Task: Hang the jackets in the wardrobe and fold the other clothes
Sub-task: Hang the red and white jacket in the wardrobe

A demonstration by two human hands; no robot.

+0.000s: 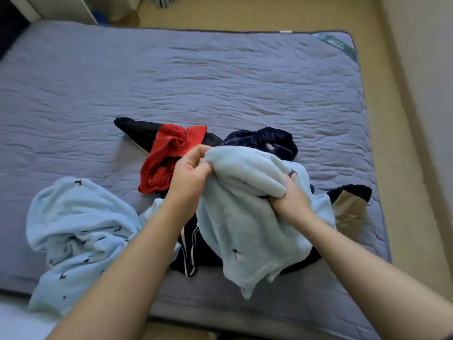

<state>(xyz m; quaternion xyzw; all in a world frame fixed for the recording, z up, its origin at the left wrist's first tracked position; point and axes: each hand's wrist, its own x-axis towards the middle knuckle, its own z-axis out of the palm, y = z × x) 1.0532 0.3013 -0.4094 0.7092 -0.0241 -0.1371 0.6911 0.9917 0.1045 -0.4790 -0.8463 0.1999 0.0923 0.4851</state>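
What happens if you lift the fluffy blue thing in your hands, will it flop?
Probably flops: the light blue fleece garment sags in folds below the left hand and right hand. Its fuzzy surface likely grips, not slips.

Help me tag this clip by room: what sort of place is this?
Probably a bedroom: a quilted blue-grey mattress, tan floor around it, with a red garment and pale blue fleece heaped on it.

A: Supporting surface?
B: Bed (220, 82), with a wrinkled grey-blue quilted cover.
A: Items resting on it?
B: Light-blue fleece garment (81, 229) at left; red garment (169, 153) over a black garment (137, 131) at centre; navy garment (269, 141) just beside them; striped dark garment (188, 253) near the front edge; tan-lined dark piece (348, 209) at right.
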